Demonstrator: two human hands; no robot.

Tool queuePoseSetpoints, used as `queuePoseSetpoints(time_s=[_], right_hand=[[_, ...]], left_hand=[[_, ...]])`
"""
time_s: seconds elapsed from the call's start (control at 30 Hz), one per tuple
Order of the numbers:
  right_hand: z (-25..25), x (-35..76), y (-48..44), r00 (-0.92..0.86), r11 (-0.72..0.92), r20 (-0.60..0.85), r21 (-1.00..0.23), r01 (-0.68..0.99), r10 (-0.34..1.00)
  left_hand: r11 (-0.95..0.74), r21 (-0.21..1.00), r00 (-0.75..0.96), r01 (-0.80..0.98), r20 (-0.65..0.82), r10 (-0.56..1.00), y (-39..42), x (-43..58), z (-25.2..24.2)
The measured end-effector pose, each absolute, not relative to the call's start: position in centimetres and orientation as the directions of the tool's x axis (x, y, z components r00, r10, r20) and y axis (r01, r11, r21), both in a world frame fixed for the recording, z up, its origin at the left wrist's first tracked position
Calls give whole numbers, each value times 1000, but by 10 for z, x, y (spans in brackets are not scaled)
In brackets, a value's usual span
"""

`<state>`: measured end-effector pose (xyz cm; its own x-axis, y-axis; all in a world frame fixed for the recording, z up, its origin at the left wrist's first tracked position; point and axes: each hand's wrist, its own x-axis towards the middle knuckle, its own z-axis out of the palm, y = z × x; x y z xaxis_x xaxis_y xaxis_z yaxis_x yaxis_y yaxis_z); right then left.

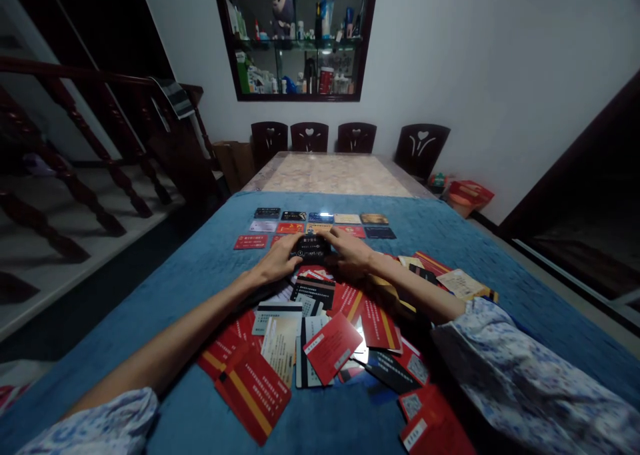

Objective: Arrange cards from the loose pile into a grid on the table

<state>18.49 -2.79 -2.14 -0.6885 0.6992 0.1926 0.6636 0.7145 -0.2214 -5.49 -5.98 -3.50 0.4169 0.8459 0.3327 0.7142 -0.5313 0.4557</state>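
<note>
A black card [310, 247] with pale printing is between my two hands, its printed face toward me. My left hand [276, 258] grips its left edge, and my right hand [351, 251] grips its right edge. Just beyond, cards lie face up in rows, among them a red card [251, 242], a black card [267, 213] and a dark blue card [380, 233]. My hands cover part of the nearest row. Below my wrists spreads a loose pile of overlapping cards, including a red card [333, 347], a white card [277, 317] and a striped red card [255, 395].
A blue cloth [193, 261] covers the near part of the table, with bare marbled tabletop [330, 171] beyond. More cards, such as a cream card [463, 283], lie by my right forearm. Several dark chairs [357, 138] stand at the far end. A wooden railing [90, 128] runs along the left.
</note>
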Motion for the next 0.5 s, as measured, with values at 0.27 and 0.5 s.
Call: queuePoseSetpoints(time_s=[0.27, 0.5], right_hand=[[-19, 167, -26, -667, 684, 159, -215, 697, 728], [-5, 153, -23, -663, 682, 158, -157, 715, 732]], left_hand=[[-517, 426, 420, 742, 306, 854, -57, -66, -28], [-522, 390, 439, 759, 286, 852, -48, -78, -23]])
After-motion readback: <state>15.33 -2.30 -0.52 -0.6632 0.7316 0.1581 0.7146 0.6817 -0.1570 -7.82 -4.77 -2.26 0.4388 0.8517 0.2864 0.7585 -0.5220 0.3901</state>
